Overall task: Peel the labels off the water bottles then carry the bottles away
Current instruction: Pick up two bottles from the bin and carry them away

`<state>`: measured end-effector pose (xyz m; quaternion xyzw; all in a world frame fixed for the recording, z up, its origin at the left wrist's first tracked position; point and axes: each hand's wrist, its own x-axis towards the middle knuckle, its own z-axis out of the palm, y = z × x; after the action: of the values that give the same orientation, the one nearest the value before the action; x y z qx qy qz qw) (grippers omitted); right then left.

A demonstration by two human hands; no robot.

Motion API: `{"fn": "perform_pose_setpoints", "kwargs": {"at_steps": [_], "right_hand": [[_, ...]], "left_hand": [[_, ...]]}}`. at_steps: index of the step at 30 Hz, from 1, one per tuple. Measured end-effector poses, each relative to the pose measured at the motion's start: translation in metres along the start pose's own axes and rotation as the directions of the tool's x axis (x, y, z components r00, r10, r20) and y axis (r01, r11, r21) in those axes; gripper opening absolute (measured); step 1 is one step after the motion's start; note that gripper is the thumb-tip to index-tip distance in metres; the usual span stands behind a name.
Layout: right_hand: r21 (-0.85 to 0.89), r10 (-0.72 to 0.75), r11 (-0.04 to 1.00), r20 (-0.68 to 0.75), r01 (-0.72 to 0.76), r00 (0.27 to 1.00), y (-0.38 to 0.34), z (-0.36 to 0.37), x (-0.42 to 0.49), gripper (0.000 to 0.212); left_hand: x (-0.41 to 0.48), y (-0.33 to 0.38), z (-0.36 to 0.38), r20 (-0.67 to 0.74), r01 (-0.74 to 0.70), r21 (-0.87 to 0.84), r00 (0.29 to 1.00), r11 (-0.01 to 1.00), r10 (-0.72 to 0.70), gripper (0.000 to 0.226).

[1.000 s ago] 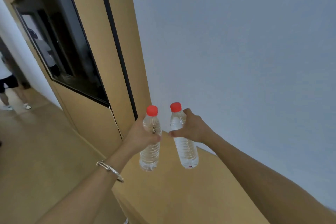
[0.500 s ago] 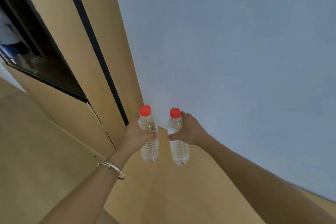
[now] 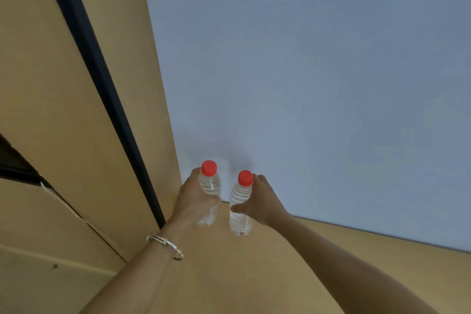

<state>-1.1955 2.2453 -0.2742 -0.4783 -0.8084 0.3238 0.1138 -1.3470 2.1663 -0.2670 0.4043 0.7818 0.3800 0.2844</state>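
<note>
Looks like the peeling part is done. Both bottles are bare clear plastic with red caps, no label that I can see on either one, so I'd call this the carry-away step.

The left hand (image 3: pixel 195 202) has its fingers curled round the left bottle (image 3: pixel 212 185) at mid-body, with the thumb (image 3: pixel 214 200) across the front. The red cap (image 3: pixel 209 168) pokes out above the fingers and the bottom of the bottle sticks out just below them. The right hand (image 3: pixel 265 202) grips the right bottle (image 3: pixel 240 219) a bit higher up, thumb (image 3: pixel 235 208) hooked across the front. The other fingers go round the back, so I can't really see how they lie. Its cap (image 3: pixel 245 177) sits right beside the fingertips, and a good chunk of the body hangs below the thumb.

The bottles are upright, close together but not touching, held out toward a pale blue wall (image 3: pixel 318 71). There's a tan surface (image 3: pixel 254 275) under them. I can't tell if the right bottle's base is touching it or just hovering above. There's a bracelet (image 3: pixel 165 246) on the left wrist, fwiw.

My guess for the next move: either set them down or walk on with them. That mostly calls for a steady wrap on both and keeping them upright, since smooth bare plastic can slip.
</note>
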Motion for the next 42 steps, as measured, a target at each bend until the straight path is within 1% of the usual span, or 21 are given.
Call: {"fn": "perform_pose_setpoints", "kwargs": {"at_steps": [3,5,8,9,14,16,19,23,28,31,34,36,39,42], "right_hand": [[0.036,0.032,0.999,-0.036,-0.031,0.999,-0.006,0.017,0.007,0.053],[0.062,0.052,0.997,-0.048,-0.049,0.997,-0.010,0.027,0.009,0.049],[0.084,0.058,0.995,-0.064,-0.053,0.996,-0.014,0.035,0.012,0.048],[0.091,0.057,0.995,-0.065,-0.051,0.996,-0.015,0.037,0.012,0.049],[0.104,0.055,0.993,-0.066,-0.048,0.996,-0.019,0.035,0.018,0.048],[0.105,0.062,0.993,-0.063,-0.055,0.996,-0.020,0.035,0.021,0.050],[0.110,0.069,0.992,-0.057,-0.062,0.996,-0.019,0.036,0.026,0.052],[0.079,0.063,0.995,-0.039,-0.060,0.997,-0.018,0.034,0.029,0.063],[0.034,0.060,0.998,0.005,-0.060,0.998,-0.018,0.032,0.029,0.074],[0.019,0.074,0.997,0.005,-0.074,0.997,-0.017,0.032,0.030,0.071],[-0.016,0.088,0.996,0.002,-0.088,0.996,-0.014,0.036,0.033,0.055],[-0.027,0.099,0.995,-0.012,-0.099,0.995,-0.012,0.039,0.035,0.051],[-0.021,0.109,0.994,-0.018,-0.109,0.994,-0.012,0.040,0.036,0.054],[-0.013,0.146,0.989,-0.023,-0.146,0.989,-0.015,0.041,0.035,0.063]], "left_hand": [[0.007,-0.011,-0.002,0.037,-0.009,0.002,0.999,1.000,0.009,0.050],[0.012,-0.017,-0.004,0.069,-0.024,0.015,0.997,1.000,0.023,0.043],[0.022,-0.023,-0.005,0.109,-0.096,0.056,0.990,0.994,0.089,0.024],[0.024,-0.025,-0.005,0.123,-0.102,0.045,0.988,0.994,0.096,0.022],[0.029,-0.024,-0.011,0.142,-0.052,-0.068,0.988,0.996,0.061,0.033],[0.034,-0.026,-0.012,0.159,-0.058,-0.084,0.985,0.995,0.071,0.032],[0.043,-0.030,-0.013,0.192,-0.045,-0.075,0.980,0.996,0.059,0.034],[0.048,-0.035,-0.014,0.246,-0.011,-0.069,0.969,0.998,0.028,0.052],[0.051,-0.040,-0.014,0.300,0.016,-0.065,0.954,0.998,0.004,0.056],[0.050,-0.040,-0.015,0.315,0.023,-0.065,0.949,0.998,-0.002,0.060],[0.055,-0.044,-0.014,0.316,0.031,-0.050,0.949,0.998,-0.014,0.065],[0.057,-0.046,-0.012,0.319,0.017,-0.047,0.948,0.999,-0.001,0.062],[0.059,-0.047,-0.012,0.326,0.013,-0.062,0.945,0.998,0.008,0.056],[0.069,-0.059,-0.008,0.333,0.003,-0.021,0.943,1.000,0.005,0.061]]}}
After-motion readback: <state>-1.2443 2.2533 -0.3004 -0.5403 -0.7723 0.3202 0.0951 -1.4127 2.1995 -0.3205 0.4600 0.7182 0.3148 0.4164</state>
